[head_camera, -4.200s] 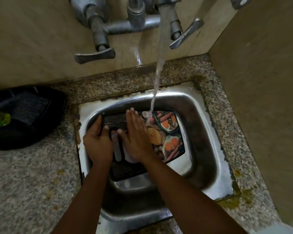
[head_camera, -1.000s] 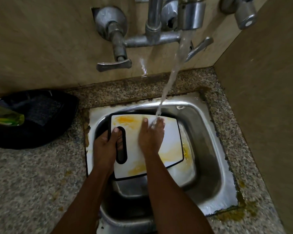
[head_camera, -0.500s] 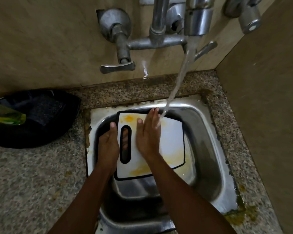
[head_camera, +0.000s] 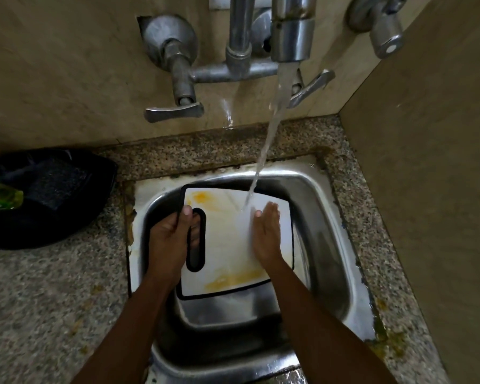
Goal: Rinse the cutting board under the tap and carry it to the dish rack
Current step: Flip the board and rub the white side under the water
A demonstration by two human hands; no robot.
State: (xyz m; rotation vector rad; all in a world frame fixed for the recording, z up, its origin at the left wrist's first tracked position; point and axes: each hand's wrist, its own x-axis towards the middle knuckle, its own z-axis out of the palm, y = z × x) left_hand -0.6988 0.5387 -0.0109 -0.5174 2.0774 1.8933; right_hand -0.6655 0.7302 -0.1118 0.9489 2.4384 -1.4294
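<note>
A white cutting board [head_camera: 225, 245] with a black rim, a slot handle and yellow stains lies over the steel sink [head_camera: 327, 245]. My left hand [head_camera: 169, 236] grips its left edge, thumb on top and fingers showing through the slot. My right hand [head_camera: 266, 234] lies flat, fingers together, on the board's right half. Water [head_camera: 272, 128] runs from the tap [head_camera: 291, 31] and lands on the board just left of my right fingertips.
Two lever handles [head_camera: 175, 110] [head_camera: 311, 87] stick out of the beige wall. A speckled granite counter [head_camera: 47, 295] surrounds the sink. A black bag [head_camera: 50, 195] with a green item lies on the left. A beige side wall [head_camera: 427, 189] closes the right.
Since the earliest frame the board has been flipped from its printed side to the white side. In the last half second my right hand slid right across the board.
</note>
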